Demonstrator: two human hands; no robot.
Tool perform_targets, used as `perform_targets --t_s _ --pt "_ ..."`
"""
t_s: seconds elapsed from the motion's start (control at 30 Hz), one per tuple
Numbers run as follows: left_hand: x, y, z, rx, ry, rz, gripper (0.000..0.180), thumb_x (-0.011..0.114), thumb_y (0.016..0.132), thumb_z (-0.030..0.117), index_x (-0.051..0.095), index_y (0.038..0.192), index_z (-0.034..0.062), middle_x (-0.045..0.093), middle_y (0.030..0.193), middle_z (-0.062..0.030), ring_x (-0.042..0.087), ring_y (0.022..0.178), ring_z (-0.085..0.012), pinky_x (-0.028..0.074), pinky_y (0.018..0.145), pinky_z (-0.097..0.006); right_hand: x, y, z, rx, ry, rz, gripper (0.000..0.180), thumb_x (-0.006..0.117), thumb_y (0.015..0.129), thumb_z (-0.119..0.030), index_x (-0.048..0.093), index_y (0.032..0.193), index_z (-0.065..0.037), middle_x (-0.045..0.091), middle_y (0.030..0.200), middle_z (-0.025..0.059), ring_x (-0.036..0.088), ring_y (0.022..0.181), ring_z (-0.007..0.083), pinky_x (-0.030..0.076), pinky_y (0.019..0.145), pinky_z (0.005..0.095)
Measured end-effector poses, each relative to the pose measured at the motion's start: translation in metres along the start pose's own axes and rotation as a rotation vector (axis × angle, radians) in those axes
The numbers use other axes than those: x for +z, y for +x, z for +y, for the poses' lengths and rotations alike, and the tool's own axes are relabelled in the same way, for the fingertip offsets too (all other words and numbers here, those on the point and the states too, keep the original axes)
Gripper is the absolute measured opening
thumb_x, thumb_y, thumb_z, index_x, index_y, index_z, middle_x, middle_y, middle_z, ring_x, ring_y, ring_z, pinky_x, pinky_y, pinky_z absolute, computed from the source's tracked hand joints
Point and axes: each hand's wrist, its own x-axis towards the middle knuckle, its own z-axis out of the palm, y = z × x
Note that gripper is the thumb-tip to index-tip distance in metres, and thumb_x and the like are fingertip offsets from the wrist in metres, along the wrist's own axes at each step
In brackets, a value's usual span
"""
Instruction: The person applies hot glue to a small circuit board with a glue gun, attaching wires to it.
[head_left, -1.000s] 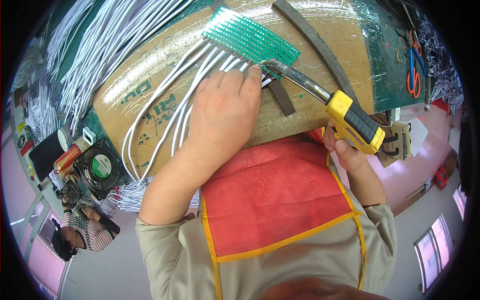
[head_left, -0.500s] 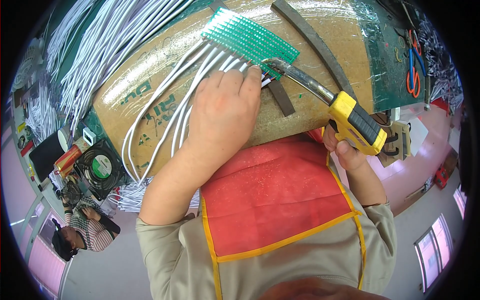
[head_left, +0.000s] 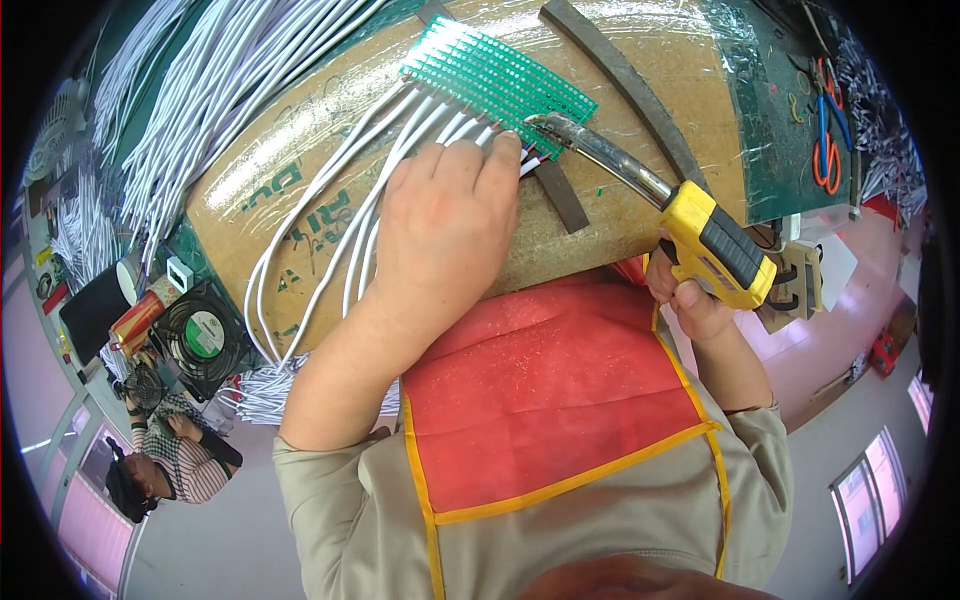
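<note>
A green circuit board (head_left: 478, 72) with rows of pads lies on the brown work board. Several white cables (head_left: 362, 147) run to its near edge, some with bare coloured wire ends against the pads. My left hand (head_left: 445, 215) is closed over a white cable at that edge, its fingertips touching the board; the cable is mostly hidden under the fingers. My right hand (head_left: 690, 300) grips a yellow and black soldering gun (head_left: 718, 245) by its handle. The gun's dark tip rests on or just over the board's near right part, beside my left fingertips.
Dark flat bars (head_left: 630, 90) lie across the work board (head_left: 330, 255). A thick bundle of white cables (head_left: 230, 80) is at the far left, above a black fan (head_left: 203, 338). Pliers and orange-handled scissors (head_left: 827, 165) lie far right. Another person (head_left: 165, 465) sits at lower left.
Almost nothing differs. My left hand has shifted very slightly left, and the soldering gun stays at the same spot on the board.
</note>
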Motion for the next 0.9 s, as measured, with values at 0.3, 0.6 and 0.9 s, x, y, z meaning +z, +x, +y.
perform_targets --t_s 0.3,0.6,0.9 --pt "-0.002 -0.010 0.007 0.053 -0.039 0.060 0.027 0.067 0.079 0.006 0.067 0.106 0.0087 0.063 0.093 -0.0057 0.062 0.079 -0.0254 0.049 0.070 -0.038 0.001 -0.001 -0.003 0.021 0.026 0.036 0.049 0.074 0.092 -0.029 0.051 0.126 -0.002 0.050 0.082 0.0024 0.049 0.068 0.0123 0.041 0.060 0.0273" --pt "-0.014 0.002 0.017 -0.285 -0.138 -0.154 0.018 0.074 0.085 0.010 0.070 0.103 0.0069 0.071 0.088 -0.0100 0.069 0.081 -0.0291 0.054 0.073 -0.036 0.002 -0.003 -0.004 0.029 0.007 0.036 0.048 0.074 0.092 -0.030 0.051 0.123 -0.002 0.051 0.082 0.0026 0.049 0.069 0.0124 0.041 0.061 0.0275" --pt "-0.021 0.011 0.001 -0.676 -0.625 -0.291 0.016 0.071 0.088 0.015 0.073 0.102 0.0068 0.074 0.098 -0.0164 0.071 0.092 -0.0331 0.055 0.080 -0.040 -0.005 -0.007 0.000 0.001 -0.028 0.003 0.045 0.072 0.093 -0.025 0.052 0.125 -0.001 0.052 0.083 0.0034 0.051 0.071 0.0131 0.043 0.062 0.0283"
